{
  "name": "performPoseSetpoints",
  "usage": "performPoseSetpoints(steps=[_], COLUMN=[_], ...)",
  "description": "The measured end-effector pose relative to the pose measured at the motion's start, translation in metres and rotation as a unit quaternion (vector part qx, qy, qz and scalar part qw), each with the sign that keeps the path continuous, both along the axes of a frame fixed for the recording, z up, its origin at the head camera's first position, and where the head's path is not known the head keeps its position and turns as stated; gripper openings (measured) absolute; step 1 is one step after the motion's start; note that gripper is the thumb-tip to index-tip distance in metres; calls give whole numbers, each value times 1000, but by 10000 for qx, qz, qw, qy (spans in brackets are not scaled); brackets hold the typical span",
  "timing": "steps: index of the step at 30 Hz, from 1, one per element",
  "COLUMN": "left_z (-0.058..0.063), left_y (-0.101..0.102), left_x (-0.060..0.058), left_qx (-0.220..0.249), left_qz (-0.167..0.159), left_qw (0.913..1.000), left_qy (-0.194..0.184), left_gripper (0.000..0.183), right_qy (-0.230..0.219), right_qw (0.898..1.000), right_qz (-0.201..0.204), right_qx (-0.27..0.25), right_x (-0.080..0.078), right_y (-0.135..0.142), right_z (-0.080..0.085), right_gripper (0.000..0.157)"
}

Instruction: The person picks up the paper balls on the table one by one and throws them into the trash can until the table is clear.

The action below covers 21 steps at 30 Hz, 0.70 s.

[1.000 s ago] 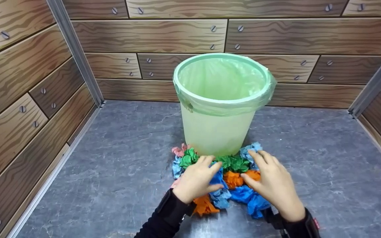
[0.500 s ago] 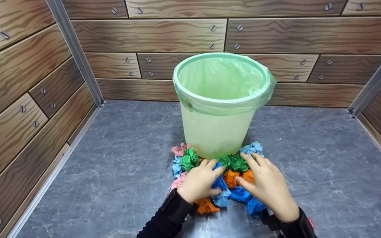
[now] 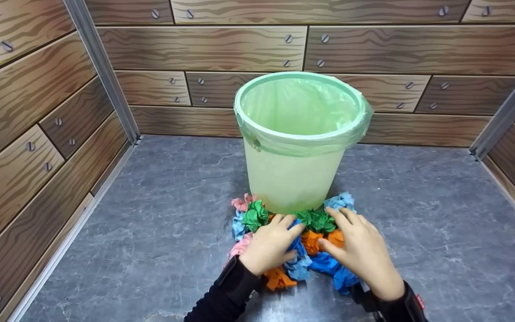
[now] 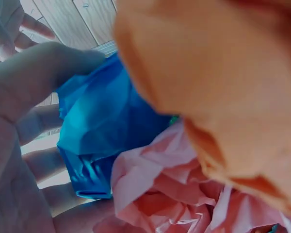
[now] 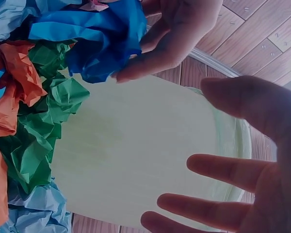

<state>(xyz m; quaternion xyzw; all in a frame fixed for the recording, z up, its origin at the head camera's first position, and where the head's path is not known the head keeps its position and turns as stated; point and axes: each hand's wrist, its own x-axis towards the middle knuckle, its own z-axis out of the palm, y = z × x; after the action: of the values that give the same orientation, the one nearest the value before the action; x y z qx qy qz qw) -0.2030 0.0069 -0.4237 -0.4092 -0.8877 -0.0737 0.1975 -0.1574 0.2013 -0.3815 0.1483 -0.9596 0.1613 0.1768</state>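
Note:
A heap of crumpled paper in several colours lies on the floor against the front of a pale green bin (image 3: pixel 293 179). My left hand (image 3: pixel 268 248) is over the left half of the heap. Its thumb and fingers curl round a crumpled blue paper (image 4: pixel 102 126), as the left wrist view shows. Beside that sit a pink paper (image 4: pixel 160 189) and an orange paper (image 4: pixel 223 87). My right hand (image 3: pixel 367 252) hovers over the heap's right side, fingers spread and holding nothing. Close to it are orange paper (image 3: pixel 335 238), light blue paper (image 3: pixel 340 201) and green paper (image 3: pixel 322 220).
A translucent green liner (image 3: pixel 302 105) lines the bin and folds over its rim. Wood-patterned walls (image 3: pixel 195 49) with metal corner strips (image 3: pixel 105 71) enclose the grey marbled floor (image 3: pixel 159 214) at the back and sides.
Over the first half second both hands shifted slightly inward, the left hand to the right and the right hand to the left. Since then they have stayed almost still.

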Motion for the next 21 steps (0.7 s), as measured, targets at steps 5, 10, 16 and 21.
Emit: performPoseSetpoints(steps=[5, 10, 16, 21], left_z=[3, 10, 24, 39], left_y=[0, -1, -9, -18], left_x=[1, 3, 6, 10], left_qx=[186, 502, 1140, 1650], left_qz=[-133, -325, -491, -458], left_qw=[9997, 9973, 9901, 9821], left_qy=[117, 414, 650, 787], left_gripper=[46, 44, 45, 47], right_qy=[69, 167, 239, 206], right_qw=[10000, 9999, 9997, 9998], right_qz=[-1, -3, -11, 38], right_qx=[-23, -22, -8, -11], right_x=[0, 0, 1, 1], right_y=[1, 3, 5, 5], right_z=[0, 2, 3, 3], right_gripper=[61, 59, 58, 58])
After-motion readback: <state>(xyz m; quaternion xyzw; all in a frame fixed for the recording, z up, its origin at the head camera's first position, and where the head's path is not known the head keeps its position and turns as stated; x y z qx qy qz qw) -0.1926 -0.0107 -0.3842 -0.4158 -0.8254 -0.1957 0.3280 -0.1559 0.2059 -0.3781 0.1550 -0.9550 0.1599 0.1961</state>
